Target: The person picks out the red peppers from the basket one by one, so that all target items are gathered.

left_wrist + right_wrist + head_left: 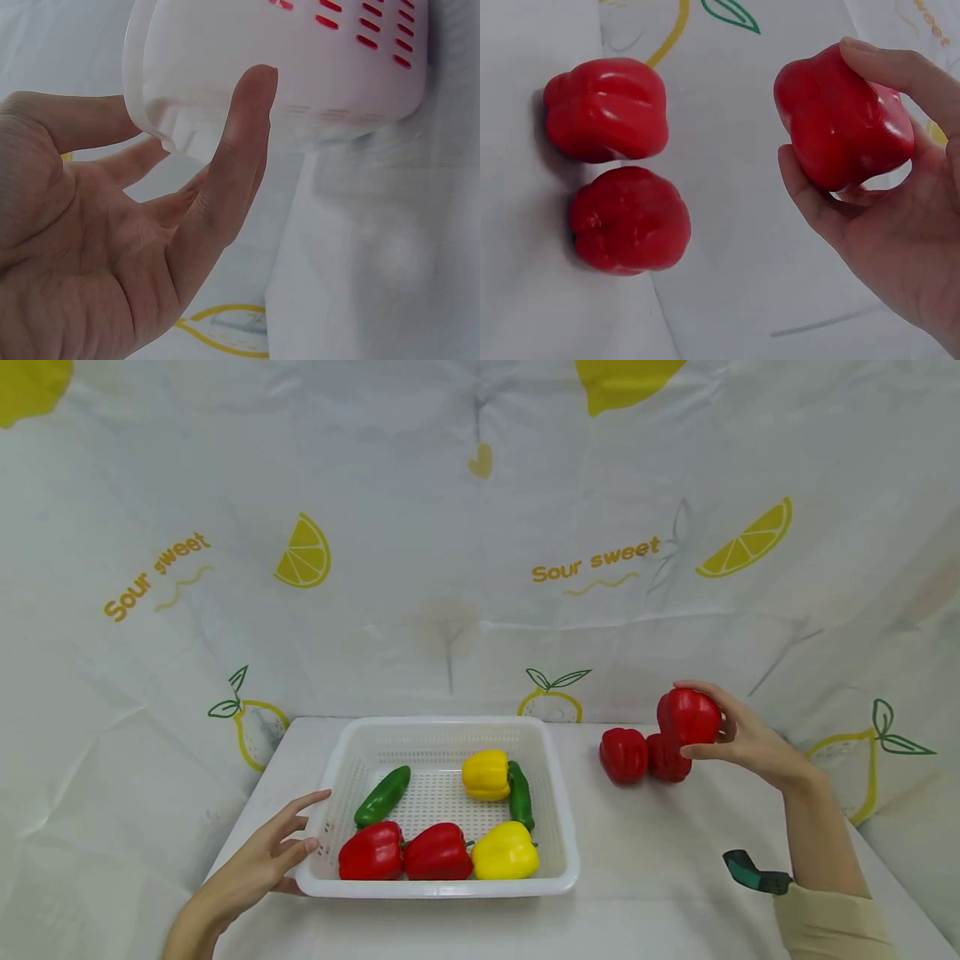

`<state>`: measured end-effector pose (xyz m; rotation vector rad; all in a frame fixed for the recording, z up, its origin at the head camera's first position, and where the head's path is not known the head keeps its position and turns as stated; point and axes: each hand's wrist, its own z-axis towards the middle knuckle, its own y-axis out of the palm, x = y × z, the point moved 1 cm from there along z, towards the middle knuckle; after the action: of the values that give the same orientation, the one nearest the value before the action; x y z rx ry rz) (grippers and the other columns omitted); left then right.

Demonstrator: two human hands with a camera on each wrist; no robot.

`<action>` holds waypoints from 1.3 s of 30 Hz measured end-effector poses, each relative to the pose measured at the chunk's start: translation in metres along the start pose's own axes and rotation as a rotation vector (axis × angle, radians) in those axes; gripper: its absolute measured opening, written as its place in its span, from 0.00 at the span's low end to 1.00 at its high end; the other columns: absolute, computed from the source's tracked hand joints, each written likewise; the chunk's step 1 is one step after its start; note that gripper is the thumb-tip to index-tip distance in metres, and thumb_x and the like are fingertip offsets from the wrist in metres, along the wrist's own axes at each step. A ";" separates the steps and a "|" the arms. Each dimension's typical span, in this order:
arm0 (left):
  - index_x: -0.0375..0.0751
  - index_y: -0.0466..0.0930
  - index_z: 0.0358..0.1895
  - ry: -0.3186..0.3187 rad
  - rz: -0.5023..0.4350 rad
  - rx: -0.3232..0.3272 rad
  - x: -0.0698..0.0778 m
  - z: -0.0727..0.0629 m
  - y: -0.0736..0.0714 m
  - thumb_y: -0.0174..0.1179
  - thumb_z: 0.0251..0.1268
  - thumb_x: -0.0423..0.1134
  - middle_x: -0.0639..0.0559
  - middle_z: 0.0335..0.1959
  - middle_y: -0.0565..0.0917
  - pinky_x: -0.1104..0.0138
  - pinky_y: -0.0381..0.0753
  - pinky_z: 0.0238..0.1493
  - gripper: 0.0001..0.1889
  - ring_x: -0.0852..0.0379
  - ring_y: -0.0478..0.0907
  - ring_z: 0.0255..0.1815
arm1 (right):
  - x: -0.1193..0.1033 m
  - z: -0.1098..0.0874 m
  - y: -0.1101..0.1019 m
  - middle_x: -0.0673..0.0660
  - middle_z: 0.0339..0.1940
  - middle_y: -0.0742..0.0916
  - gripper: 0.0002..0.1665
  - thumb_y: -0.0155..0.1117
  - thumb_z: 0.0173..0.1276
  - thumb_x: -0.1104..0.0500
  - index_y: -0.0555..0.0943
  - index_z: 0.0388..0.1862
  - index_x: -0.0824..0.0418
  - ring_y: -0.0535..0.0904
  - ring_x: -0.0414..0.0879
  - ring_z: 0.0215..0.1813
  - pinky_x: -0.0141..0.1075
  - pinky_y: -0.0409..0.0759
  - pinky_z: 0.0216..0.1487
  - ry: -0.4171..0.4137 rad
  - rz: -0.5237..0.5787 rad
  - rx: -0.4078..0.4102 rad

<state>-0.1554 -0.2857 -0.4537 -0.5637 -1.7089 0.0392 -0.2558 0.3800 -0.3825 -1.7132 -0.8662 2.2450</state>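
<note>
My right hand (pixel 757 747) grips a red bell pepper (pixel 688 716), thumb on one side and fingers on the other. In the right wrist view the held pepper (pixel 844 120) is clear of two more red bell peppers on the table, one (pixel 611 112) beside the other (pixel 630 221). At the left end of a white plastic basket (pixel 442 888), my left hand (pixel 258 860) has its loosely bent fingers at the rim and outer wall. Inside the basket are two red bell peppers (pixel 438 852), two yellow bell peppers (pixel 506 852) and two green chili peppers (pixel 383 796).
A white cloth (pixel 450 610) printed with lemons and lettering hangs behind the white table (pixel 637 860). A dark green and black band (pixel 756 872) shows by the right sleeve (pixel 828 922).
</note>
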 end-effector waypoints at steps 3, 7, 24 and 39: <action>0.53 0.53 0.88 -0.004 0.001 0.004 0.000 0.000 0.000 0.60 0.82 0.44 0.24 0.76 0.68 0.53 0.96 0.42 0.38 0.42 0.83 0.62 | 0.009 -0.004 -0.006 0.39 0.70 0.73 0.53 0.75 0.65 0.67 0.60 0.85 0.53 0.72 0.36 0.67 0.37 0.92 0.48 0.010 -0.005 -0.001; 0.52 0.52 0.88 0.005 -0.005 -0.003 0.001 0.000 0.000 0.59 0.83 0.44 0.24 0.76 0.67 0.53 0.96 0.42 0.38 0.42 0.83 0.62 | 0.023 -0.012 -0.015 0.37 0.68 0.73 0.53 0.77 0.65 0.65 0.61 0.84 0.49 0.72 0.34 0.65 0.36 0.92 0.47 0.053 -0.052 0.024; 0.52 0.52 0.88 0.007 0.003 -0.007 0.000 0.001 -0.001 0.60 0.83 0.44 0.22 0.76 0.67 0.52 0.96 0.41 0.38 0.41 0.83 0.62 | 0.094 -0.027 -0.033 0.74 0.77 0.66 0.55 0.77 0.68 0.56 0.54 0.86 0.55 0.65 0.67 0.70 0.43 0.91 0.48 0.290 -0.162 -0.008; 0.52 0.52 0.88 -0.006 -0.002 -0.010 0.001 0.001 0.000 0.60 0.82 0.45 0.22 0.76 0.65 0.52 0.96 0.42 0.39 0.42 0.84 0.61 | 0.128 -0.021 -0.021 0.79 0.80 0.61 0.58 0.76 0.68 0.56 0.52 0.87 0.62 0.58 0.80 0.75 0.47 0.89 0.52 0.343 -0.089 0.003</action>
<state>-0.1561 -0.2852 -0.4526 -0.5700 -1.7161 0.0310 -0.2812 0.4657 -0.4791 -1.9375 -0.8372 1.8197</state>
